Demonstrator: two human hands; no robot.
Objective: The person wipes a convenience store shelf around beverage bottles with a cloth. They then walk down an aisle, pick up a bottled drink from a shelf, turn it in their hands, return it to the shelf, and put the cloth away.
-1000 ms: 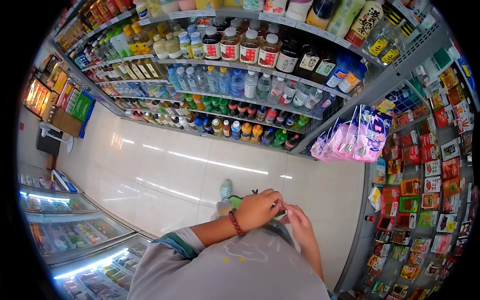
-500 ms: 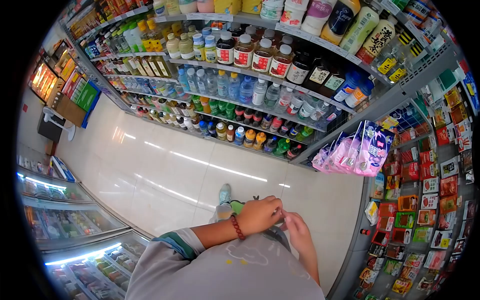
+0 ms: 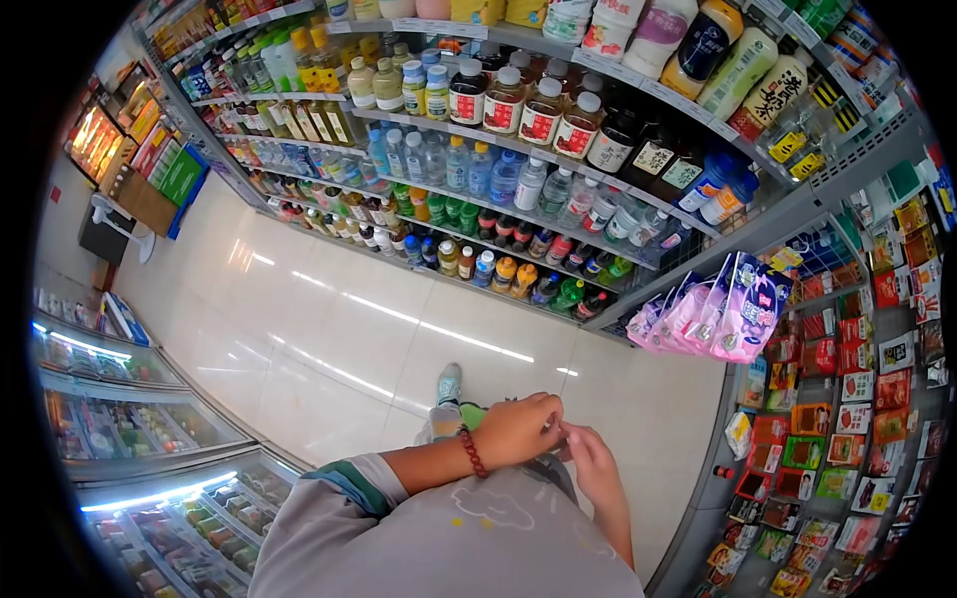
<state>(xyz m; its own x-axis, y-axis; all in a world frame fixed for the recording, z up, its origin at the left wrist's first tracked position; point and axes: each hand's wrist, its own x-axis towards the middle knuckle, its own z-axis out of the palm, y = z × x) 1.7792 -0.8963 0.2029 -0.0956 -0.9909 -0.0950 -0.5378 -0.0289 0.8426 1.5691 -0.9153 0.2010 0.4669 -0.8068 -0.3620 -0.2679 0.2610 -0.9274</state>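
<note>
Left hand [image 3: 516,431] points right, long axis left-to-right; right hand [image 3: 593,463] points far-left | fingertips [image 3: 554,415] pressed together beyond grey shirt [image 3: 439,528], anything pinched cannot be told | bottle shelf [image 3: 656,87] blocks far side; pink packets [image 3: 720,314] hang right

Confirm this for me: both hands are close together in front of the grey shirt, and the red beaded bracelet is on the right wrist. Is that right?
Not quite: the head view shows the red beaded bracelet on the left wrist. Both hands, left and right, are close together in front of the grey shirt.
</note>
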